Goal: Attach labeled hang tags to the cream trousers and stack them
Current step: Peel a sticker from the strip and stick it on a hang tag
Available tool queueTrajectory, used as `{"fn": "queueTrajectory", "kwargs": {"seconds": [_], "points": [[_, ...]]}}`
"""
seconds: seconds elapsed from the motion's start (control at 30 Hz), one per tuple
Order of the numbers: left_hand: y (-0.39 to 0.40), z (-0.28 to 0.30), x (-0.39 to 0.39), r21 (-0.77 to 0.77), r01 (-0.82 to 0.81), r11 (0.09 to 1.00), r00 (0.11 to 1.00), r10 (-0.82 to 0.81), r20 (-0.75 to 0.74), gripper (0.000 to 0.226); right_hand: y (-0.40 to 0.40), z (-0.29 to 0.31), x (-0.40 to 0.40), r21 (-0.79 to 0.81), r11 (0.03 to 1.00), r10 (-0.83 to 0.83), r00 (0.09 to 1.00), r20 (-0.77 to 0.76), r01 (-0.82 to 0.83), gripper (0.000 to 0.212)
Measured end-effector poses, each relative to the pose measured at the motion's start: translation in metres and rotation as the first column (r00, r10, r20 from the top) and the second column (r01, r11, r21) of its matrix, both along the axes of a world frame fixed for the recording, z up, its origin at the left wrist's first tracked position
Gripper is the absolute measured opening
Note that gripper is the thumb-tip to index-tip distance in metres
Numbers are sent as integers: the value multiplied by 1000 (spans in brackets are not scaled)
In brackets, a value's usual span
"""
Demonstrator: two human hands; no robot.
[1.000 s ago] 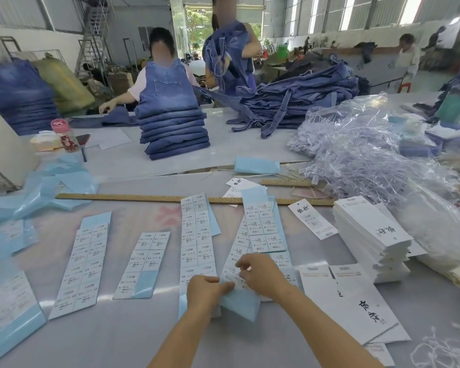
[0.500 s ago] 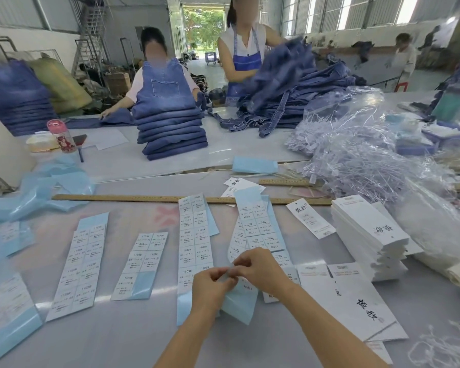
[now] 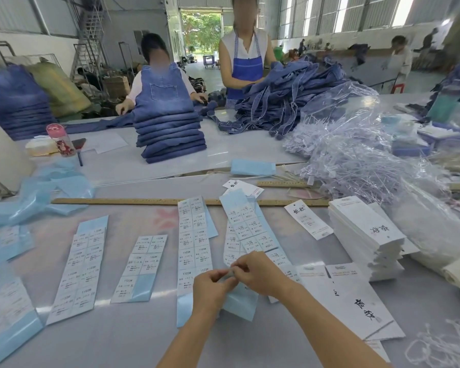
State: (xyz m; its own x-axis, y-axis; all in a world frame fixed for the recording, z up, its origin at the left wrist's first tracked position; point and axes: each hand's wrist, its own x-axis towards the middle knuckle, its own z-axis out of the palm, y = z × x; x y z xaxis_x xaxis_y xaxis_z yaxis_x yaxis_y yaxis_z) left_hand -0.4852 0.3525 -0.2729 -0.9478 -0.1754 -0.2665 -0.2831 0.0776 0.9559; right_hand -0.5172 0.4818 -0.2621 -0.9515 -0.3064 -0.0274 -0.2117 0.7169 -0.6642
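Left hand (image 3: 210,285) and right hand (image 3: 260,272) both pinch small sticker (image 3: 230,273), likely peeling it for tagging. Sticker sheets (image 3: 194,243) fanned beyond for reach. Hang tags (image 3: 367,235) stacked right. Cream trousers not seen; denim stack (image 3: 170,134) far.

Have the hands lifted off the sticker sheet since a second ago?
Yes. Both hands rose off the sticker sheet, pinching a small sticker together above the table.
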Motion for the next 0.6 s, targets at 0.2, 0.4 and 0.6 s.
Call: {"fn": "queueTrajectory", "kwargs": {"seconds": [0.2, 0.4, 0.6], "points": [[2, -2, 0, 22, -1, 1000, 1000, 2, -5, 2, -1, -2, -2, -88, 995, -50, 999, -4, 50, 23], [3, -4, -3, 12, -47, 999, 998, 46, 51, 19, 5, -7, -7, -146, 984, -99, 994, 54, 106, 23], [3, -2, -5, -18, -31, 999, 998, 32, 48, 25, 12, -4, -5, -94, 996, 1, 1000, -11, -2, 40]]}}
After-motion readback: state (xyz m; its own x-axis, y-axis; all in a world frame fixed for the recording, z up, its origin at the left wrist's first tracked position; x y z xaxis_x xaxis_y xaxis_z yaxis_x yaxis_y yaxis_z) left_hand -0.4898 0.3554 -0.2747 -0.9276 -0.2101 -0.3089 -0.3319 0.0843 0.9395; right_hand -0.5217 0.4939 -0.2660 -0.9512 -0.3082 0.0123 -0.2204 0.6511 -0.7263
